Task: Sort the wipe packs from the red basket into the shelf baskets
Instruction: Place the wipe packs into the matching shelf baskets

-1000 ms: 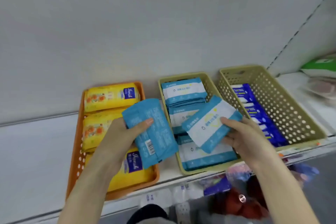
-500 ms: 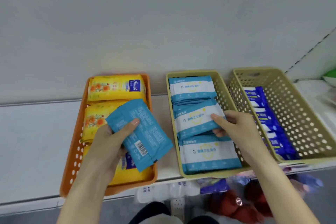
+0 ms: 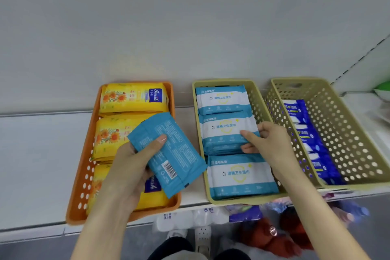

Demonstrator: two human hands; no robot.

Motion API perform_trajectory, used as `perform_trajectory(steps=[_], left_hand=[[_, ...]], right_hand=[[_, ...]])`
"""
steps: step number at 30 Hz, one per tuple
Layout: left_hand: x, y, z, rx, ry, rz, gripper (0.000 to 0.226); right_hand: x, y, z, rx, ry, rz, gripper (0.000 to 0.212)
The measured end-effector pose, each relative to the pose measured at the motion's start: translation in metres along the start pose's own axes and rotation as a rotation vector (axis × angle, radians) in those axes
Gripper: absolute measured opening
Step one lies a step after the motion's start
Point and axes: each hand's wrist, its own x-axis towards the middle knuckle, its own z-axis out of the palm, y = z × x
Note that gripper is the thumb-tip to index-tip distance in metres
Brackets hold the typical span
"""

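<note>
Blue wipe pack (image 3: 168, 154) gripped in left hand (image 3: 128, 167) mid-frame; right hand (image 3: 268, 141) pinches the middle pack (image 3: 223, 129) in the centre basket (image 3: 232, 201).

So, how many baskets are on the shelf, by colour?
Orange basket: 1
Beige baskets: 2
Total: 3
</note>
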Motion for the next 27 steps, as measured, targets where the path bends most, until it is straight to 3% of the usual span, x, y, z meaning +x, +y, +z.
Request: perform_trajectory(steps=[3,10,22,24,27], left_hand=[[-0.001,-0.003,-0.001,0.001,-0.003,-0.009,0.035],[0.002,-0.005,0.004,0.023,-0.013,-0.012,0.035],[0.008,0.0,0.013,0.056,-0.084,0.0,0.034],[0.008,0.002,0.014,0.058,-0.101,-0.002,0.034],[0.009,0.003,0.019,0.07,-0.154,-0.018,0.032]], right_hand=[[0.002,0.001,-0.007,-0.113,-0.018,-0.041,0.015],[0.002,0.0,-0.01,-0.108,-0.093,-0.024,0.012],[-0.004,-0.008,-0.017,-0.299,-0.093,-0.027,0.026],[-0.01,-0.013,-0.021,-0.414,-0.07,-0.045,0.031],[-0.018,-0.019,-0.035,-0.568,0.091,-0.198,0.042]])
